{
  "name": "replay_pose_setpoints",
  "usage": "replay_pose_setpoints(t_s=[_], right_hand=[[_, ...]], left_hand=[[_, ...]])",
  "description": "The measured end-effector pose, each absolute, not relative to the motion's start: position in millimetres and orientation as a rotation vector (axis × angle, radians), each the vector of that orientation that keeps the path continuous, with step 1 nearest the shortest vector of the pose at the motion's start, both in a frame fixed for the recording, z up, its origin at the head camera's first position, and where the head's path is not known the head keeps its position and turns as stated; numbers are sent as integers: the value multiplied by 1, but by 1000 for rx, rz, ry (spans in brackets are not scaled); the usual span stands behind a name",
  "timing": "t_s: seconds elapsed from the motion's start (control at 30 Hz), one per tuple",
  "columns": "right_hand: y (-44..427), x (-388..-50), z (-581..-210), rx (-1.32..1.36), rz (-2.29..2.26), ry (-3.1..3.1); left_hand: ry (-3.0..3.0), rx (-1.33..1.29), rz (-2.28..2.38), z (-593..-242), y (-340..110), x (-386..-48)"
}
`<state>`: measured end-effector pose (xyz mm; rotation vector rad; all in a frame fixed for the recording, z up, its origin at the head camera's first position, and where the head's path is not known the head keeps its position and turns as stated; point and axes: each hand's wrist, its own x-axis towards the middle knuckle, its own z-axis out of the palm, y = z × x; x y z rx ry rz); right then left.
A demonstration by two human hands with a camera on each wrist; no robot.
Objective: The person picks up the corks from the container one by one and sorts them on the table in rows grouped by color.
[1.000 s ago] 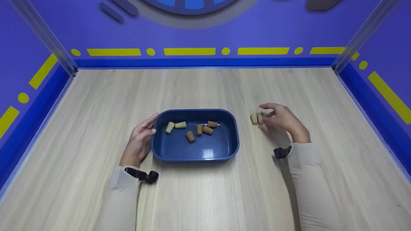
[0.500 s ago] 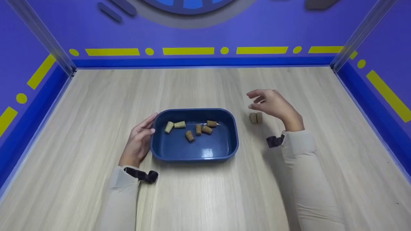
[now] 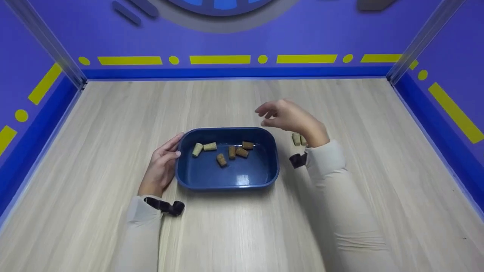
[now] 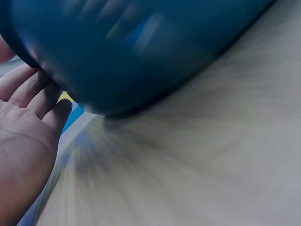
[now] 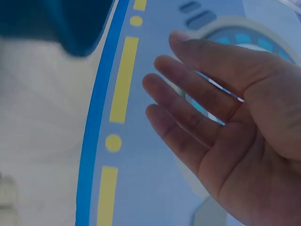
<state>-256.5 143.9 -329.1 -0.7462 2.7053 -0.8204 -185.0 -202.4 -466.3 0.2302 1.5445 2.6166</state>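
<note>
A dark blue rectangular plastic bin [image 3: 227, 186] holds several cork stoppers, among them a pale one [image 3: 197, 149] at the left and a browner one [image 3: 221, 160] near the middle. My left hand [image 3: 160, 164] holds the bin's left side, thumb at the rim and fingers along the outer wall; in the left wrist view the fingertips pass behind the bin. Above the table, just beyond the bin's far right corner, is my right hand [image 3: 293, 118]. Its fingers are loosely bent, and the palm shows bare in the right wrist view. Two corks [image 3: 296, 139] lie together beneath that wrist, partly hidden.
The bin stands on a pale wood-grain table [image 3: 223, 230]. Purple-blue panels with yellow marks enclose it at the back [image 3: 223, 41] and both sides. Black wrist cameras are strapped at the left [image 3: 166, 206] and right [image 3: 298, 160] cuffs.
My right hand has lifted away from the two corks and moved left toward the bin's far right corner. Those corks remain on the table. The left hand keeps its place at the bin.
</note>
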Motion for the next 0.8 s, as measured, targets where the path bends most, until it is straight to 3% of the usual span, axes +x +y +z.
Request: replay_pose_setpoints(t_s=[0.43,0.8], right_hand=[[80,-258,-341,-1010,-692,2511],[45,-253,-361,-955,-651,2406]], left_hand=[[1511,242,2637,-468,-202,-185],[1484,279,2633,-468,-203,-184]])
